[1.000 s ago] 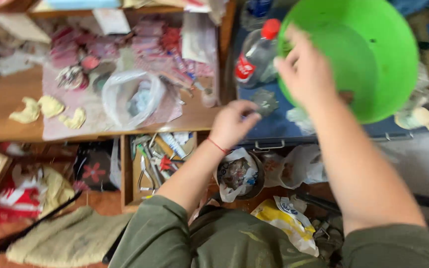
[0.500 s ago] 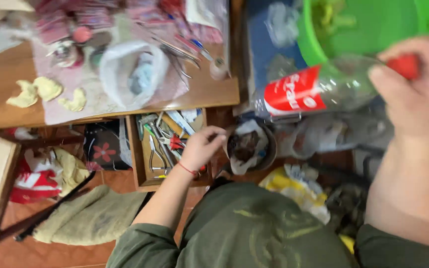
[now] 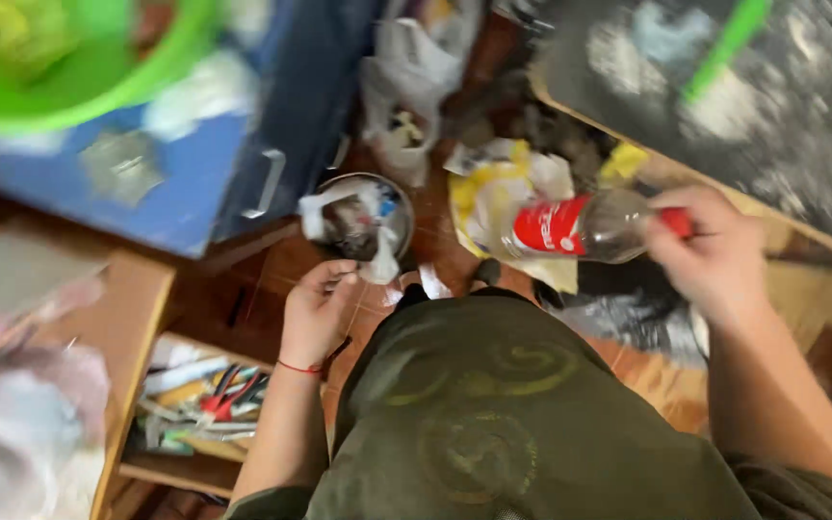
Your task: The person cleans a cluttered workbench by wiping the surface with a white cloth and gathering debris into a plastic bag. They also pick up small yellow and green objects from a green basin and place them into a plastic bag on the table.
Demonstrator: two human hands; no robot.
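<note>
Right hand [image 3: 715, 255] fingers grip clear red-labelled plastic bottle [image 3: 580, 226] by its cap, lying sideways, base toward scrap-filled round metal bowl [image 3: 363, 217]; left hand [image 3: 315, 308] fingers loosely curled beside it.

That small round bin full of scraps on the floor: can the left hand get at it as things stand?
Probably yes. The left hand sits just beside the round bin, fingertips near its rim, with nothing between them. The right hand is busy holding the plastic bottle by its red cap end, off to the side.

Green basin [image 3: 69, 91] cut off at top; bowl [image 3: 363, 217] contents blurred.
</note>
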